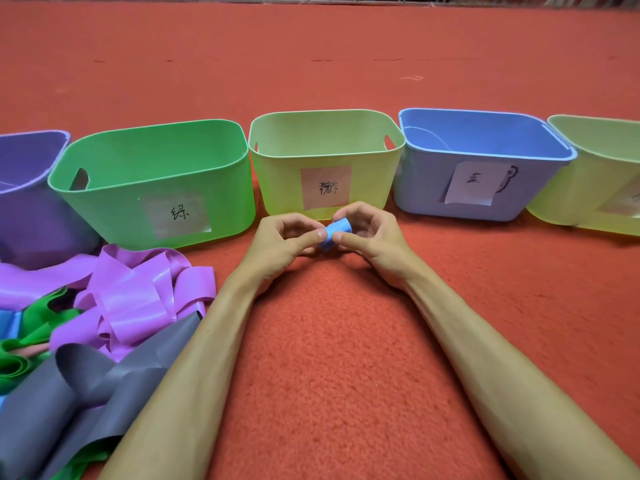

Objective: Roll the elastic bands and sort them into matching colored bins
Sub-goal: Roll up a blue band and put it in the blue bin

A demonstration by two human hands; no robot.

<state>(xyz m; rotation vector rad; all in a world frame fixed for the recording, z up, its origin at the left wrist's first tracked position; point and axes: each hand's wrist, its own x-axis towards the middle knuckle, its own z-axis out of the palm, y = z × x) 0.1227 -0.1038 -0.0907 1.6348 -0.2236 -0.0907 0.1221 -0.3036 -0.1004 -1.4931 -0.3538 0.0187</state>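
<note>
Five bins line the red carpet [329,358] beyond the fingers: purple bin [27,216], green bin [114,202], yellow bin [287,188] straight ahead, blue bin [426,195] to their right, second yellow bin [568,202] farthest right. A heap of loose bands [131,299] — pink, grey, green — lies well left of the fingers. Left hand [277,244] and right hand [374,240] meet, thumbs and curled fingers pinching a small blue roll [336,233] between them.

The green bin [114,209] is labelled 绿, the blue bin [422,188] 蓝. A pink note [325,187] on the yellow bin [277,181] shows what looks like a scribbled 粉.
</note>
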